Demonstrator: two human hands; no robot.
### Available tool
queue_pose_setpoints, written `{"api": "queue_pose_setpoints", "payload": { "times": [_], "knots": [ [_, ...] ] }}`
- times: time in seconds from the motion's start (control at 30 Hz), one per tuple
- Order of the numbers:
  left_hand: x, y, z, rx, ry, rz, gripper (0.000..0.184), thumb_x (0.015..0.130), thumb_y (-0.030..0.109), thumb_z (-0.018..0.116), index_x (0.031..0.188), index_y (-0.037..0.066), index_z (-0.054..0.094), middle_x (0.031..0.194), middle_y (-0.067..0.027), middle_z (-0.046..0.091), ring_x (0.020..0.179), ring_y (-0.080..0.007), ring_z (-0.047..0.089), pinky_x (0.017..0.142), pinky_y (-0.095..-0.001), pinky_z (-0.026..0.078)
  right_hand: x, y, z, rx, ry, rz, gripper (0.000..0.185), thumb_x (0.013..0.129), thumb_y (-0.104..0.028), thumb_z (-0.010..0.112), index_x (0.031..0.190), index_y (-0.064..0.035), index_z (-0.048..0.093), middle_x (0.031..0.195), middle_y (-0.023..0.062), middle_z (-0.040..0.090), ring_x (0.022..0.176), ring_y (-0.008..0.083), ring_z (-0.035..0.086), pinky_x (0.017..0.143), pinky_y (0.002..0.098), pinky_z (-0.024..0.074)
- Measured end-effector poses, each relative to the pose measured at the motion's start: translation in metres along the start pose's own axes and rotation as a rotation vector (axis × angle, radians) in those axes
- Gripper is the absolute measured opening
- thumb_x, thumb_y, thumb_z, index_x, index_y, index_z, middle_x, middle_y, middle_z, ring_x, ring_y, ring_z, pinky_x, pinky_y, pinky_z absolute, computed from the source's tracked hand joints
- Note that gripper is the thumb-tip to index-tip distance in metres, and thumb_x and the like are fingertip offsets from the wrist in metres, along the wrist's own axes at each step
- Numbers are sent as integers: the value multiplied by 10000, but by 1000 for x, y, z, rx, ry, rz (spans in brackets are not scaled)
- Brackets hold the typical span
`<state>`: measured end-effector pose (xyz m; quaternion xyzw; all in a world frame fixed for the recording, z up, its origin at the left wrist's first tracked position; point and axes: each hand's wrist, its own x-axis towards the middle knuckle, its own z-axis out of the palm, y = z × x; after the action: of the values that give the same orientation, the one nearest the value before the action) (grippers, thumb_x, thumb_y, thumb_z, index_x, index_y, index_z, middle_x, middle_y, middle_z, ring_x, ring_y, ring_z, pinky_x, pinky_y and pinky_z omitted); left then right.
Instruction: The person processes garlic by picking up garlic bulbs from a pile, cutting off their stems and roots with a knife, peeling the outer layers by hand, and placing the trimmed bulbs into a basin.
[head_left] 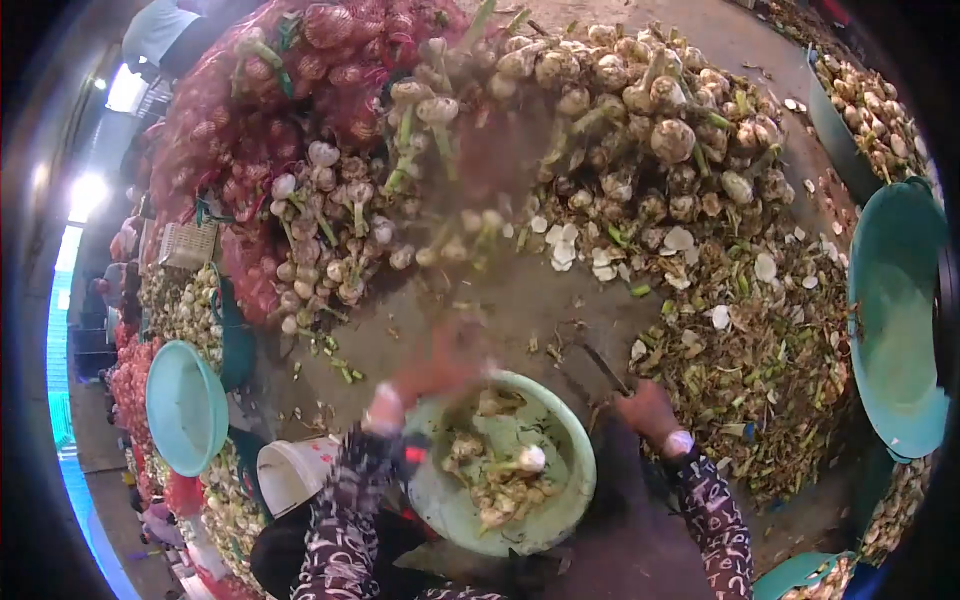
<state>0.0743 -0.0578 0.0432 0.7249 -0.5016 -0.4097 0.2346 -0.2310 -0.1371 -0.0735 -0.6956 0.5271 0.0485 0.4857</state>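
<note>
Head view, lettered sleeves (712, 515), left hand (440, 363) near basin (578, 450), right (650, 413) gripping knife (605, 368)

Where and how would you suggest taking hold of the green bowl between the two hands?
By opposite sides of its rim, I'd say, coming from left and right once the knife is out of the right hand. The bowl is wide and round with no handle in sight, and garlic lies inside, so a level hold should suit.

White letters (715, 515) on dark sleeves (706, 500), wording unclear
</note>
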Motion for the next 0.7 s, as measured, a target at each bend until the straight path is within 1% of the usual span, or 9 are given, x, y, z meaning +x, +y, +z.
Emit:
{"api": "queue_pose_setpoints", "payload": {
  "times": [0.03,0.1,0.17,0.3,0.43,0.5,0.53,0.63,0.7],
  "knots": [
    [24,-17,-10,91,252,-82,477,704,235,675,1109,64,490,1074,-162,515,974,-270,535,831,-353,430,-4,-10,-6,18,-16,35,422,707,-379,623,937,-25,610,892,216,610,852,370,587,757,427,466],
    [88,-90,-30,827,330,-63,673,620,264,743,1203,134,435,1123,-174,485,1029,-319,505,855,-386,424,-14,-35,-11,-10,-3,80,426,707,-382,624,940,-27,611,894,221,608,860,371,585,767,428,461],
    [126,-115,-43,1005,261,49,566,680,267,667,1195,186,446,1113,-197,479,948,-358,534,766,-429,461,-12,-39,-5,9,4,89,439,706,-390,630,963,-34,606,914,220,606,887,367,578,773,424,459],
    [172,-129,-33,1062,-13,-182,652,609,266,713,1204,249,445,1069,-173,522,969,-339,526,767,-417,462,-1,-13,13,-75,5,154,417,715,-384,627,939,-32,610,874,216,612,848,367,591,732,416,475],
    [139,-88,-21,1036,-10,67,695,583,243,737,1214,235,445,1077,-171,536,984,-296,528,782,-404,458,6,6,17,138,37,-30,384,721,-355,619,912,-22,611,802,239,601,792,388,588,688,409,483],
    [116,-81,-1,777,276,257,645,613,237,737,1197,198,466,1102,-160,533,988,-285,528,803,-391,451,4,7,19,131,60,-22,366,721,-339,616,907,-23,612,780,242,597,772,394,585,678,410,481],
    [101,-66,3,781,272,254,645,613,237,737,1197,198,466,1102,-160,533,988,-285,528,803,-391,451,4,-10,9,167,102,-112,340,713,-314,615,893,-25,613,759,234,596,748,395,582,664,414,480],
    [58,-35,22,-264,81,131,402,689,239,656,1047,84,559,1025,-153,565,885,-278,565,789,-377,442,-2,-53,-9,197,173,-260,283,700,-272,611,847,-30,610,716,213,594,707,388,580,638,421,474],
    [38,-42,40,-352,90,132,385,699,200,660,1055,88,562,1053,-128,562,937,-229,551,820,-372,431,-13,-86,-24,189,204,-320,253,694,-255,610,816,-33,606,695,199,592,688,380,581,626,426,471]
  ]
}}
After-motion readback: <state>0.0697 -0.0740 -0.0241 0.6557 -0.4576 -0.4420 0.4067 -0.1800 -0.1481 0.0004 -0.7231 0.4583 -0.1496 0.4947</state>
